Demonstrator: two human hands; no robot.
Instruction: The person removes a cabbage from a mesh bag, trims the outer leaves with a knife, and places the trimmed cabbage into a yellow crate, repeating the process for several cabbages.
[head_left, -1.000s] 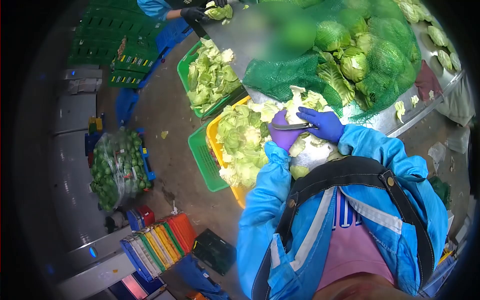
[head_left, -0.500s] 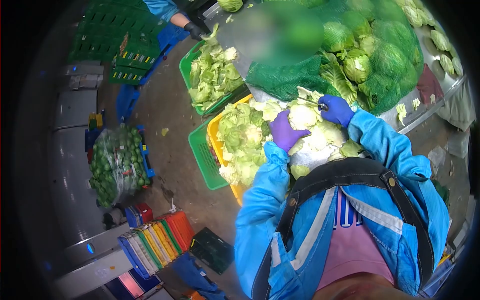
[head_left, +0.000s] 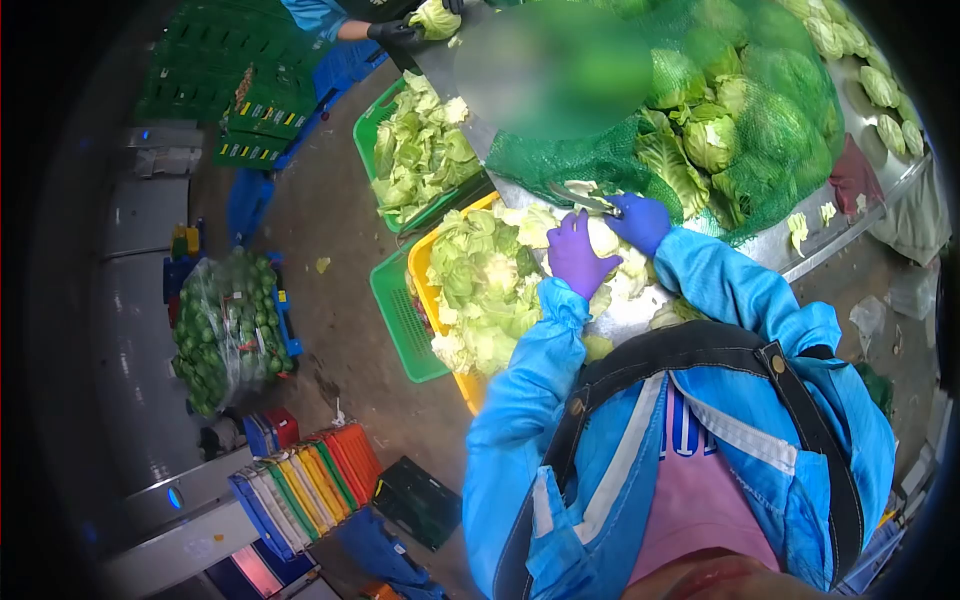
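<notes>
My left hand (head_left: 581, 256), in a purple glove, rests its curved fingers on a pale trimmed cabbage (head_left: 603, 238) at the table's near edge. A knife (head_left: 583, 199) is in my right hand (head_left: 641, 222), which wears a blue-violet glove. Its blade points left, over the far side of the cabbage. Loose cabbage leaves (head_left: 490, 285) fill the yellow crate (head_left: 466, 388) left of my left hand. More leaf pieces lie around both hands on the metal table (head_left: 625, 318). Part of the cabbage is hidden beneath my fingers.
Whole cabbages (head_left: 712, 143) in green netting (head_left: 570, 160) lie beyond my hands. Green crates (head_left: 405, 345) stand left of the table; one farther off holds leaves (head_left: 420, 150). A co-worker's black-gloved hand (head_left: 398, 34) holds another cabbage (head_left: 437, 19). Cut cabbages (head_left: 880, 87) line the far right.
My right hand and the knife have moved left, closer to my left hand. The co-worker's hands now hold a cabbage above the far green crate. My view has shifted slightly.
</notes>
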